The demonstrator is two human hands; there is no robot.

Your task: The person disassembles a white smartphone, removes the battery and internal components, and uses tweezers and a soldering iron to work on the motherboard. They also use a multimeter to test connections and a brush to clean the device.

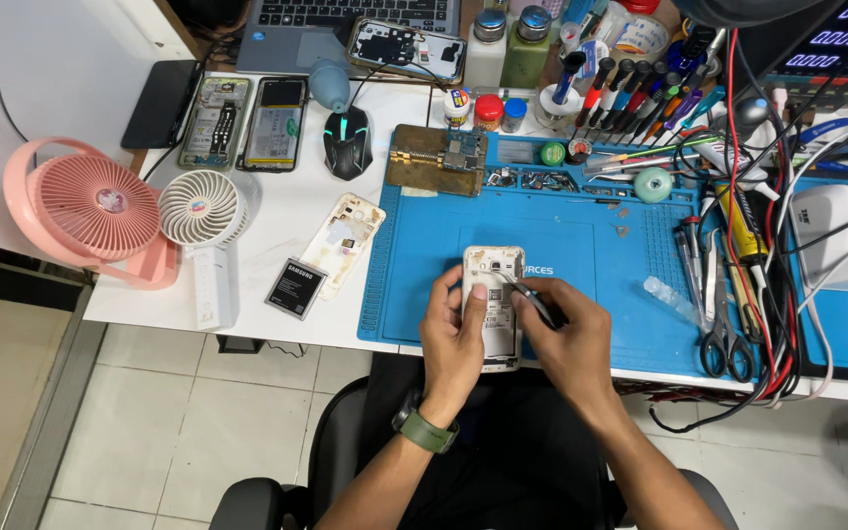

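Two bare forearms extend from a person in dark clothing. An olive-green watch strap (426, 430) circles the left wrist. No sleeves or gloves.

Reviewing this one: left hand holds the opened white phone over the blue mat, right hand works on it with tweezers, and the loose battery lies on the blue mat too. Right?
Not quite. The head view shows the battery on the white table, left of the blue mat. The left hand holding the white phone and the right hand with tweezers are correct.
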